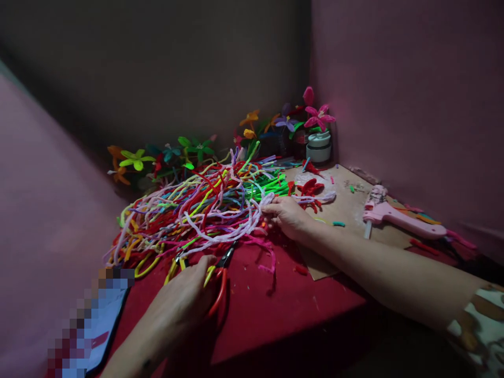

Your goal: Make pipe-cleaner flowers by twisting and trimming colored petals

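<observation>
Two hands at the pile (197,205): right hand (289,216) pinches a lilac strand (242,231); left hand (185,299) lies curled on scissors (221,286), its grip unclear.

one scissors (221,277), one glue gun (397,216), many pipe cleaners (197,207)

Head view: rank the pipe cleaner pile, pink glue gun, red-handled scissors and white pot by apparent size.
1. pipe cleaner pile
2. pink glue gun
3. red-handled scissors and white pot: unranked; scissors are nearer, partly under the left hand.
</observation>
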A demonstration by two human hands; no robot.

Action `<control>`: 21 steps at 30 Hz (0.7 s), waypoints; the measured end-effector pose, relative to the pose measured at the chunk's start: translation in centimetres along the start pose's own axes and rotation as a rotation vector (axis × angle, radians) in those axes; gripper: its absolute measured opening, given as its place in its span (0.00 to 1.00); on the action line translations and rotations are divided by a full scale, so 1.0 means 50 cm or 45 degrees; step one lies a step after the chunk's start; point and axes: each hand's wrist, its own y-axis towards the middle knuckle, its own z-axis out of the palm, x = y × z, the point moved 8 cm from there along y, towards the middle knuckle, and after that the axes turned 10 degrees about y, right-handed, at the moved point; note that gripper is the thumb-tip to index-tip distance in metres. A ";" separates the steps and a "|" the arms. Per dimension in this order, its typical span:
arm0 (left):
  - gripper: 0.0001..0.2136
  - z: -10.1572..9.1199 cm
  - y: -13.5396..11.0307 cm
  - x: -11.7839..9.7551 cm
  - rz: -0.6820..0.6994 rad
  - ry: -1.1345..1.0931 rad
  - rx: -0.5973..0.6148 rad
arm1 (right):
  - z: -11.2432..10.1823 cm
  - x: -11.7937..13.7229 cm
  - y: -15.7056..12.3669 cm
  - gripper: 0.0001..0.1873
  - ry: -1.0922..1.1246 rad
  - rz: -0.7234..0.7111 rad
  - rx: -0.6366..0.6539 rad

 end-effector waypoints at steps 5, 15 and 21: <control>0.15 -0.008 -0.036 0.019 0.004 -0.076 -0.017 | 0.004 -0.002 0.000 0.04 0.038 -0.012 0.039; 0.16 -0.054 -0.014 -0.022 -0.019 -0.035 -0.283 | 0.022 -0.013 -0.005 0.03 0.162 0.113 0.154; 0.19 -0.059 0.014 -0.062 0.050 0.075 -0.333 | 0.040 -0.014 -0.016 0.03 0.281 0.220 0.246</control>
